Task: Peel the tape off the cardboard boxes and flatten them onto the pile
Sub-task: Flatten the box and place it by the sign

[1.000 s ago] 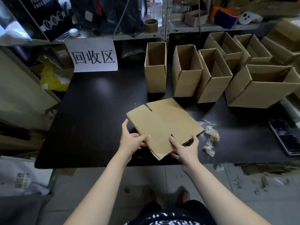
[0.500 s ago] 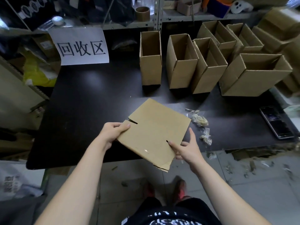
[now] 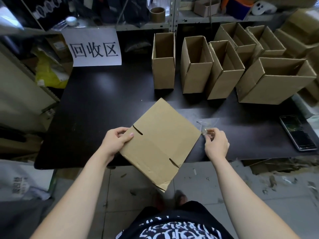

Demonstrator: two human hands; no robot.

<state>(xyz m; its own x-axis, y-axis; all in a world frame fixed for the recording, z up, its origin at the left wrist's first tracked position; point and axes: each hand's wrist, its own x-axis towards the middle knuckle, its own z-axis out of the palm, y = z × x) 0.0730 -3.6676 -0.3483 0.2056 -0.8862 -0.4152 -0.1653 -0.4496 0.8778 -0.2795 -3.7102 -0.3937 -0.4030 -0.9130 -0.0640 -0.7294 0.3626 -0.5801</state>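
Note:
A flattened cardboard box [image 3: 162, 140] hangs half over the near edge of the black table [image 3: 96, 104], tilted like a diamond. My left hand [image 3: 116, 139] grips its left corner, thumb on top. My right hand [image 3: 215, 144] is off the box, to its right, with the fingers pinched on a crumpled wad of clear peeled tape [image 3: 205, 131] lying on the table. Several open upright cardboard boxes [image 3: 164, 66] stand in a row along the table's back right, the largest [image 3: 274, 81] at the right end.
A dark phone [image 3: 297, 133] lies at the table's right edge. A white paper sign [image 3: 94, 47] leans at the back left under metal shelves. A tape roll [image 3: 157, 14] sits on the shelf. Cardboard scraps litter the floor at right.
My right hand let go of the flattened box and moved right to the tape wad. My left hand now holds the box alone, lifted and turned further off the table edge.

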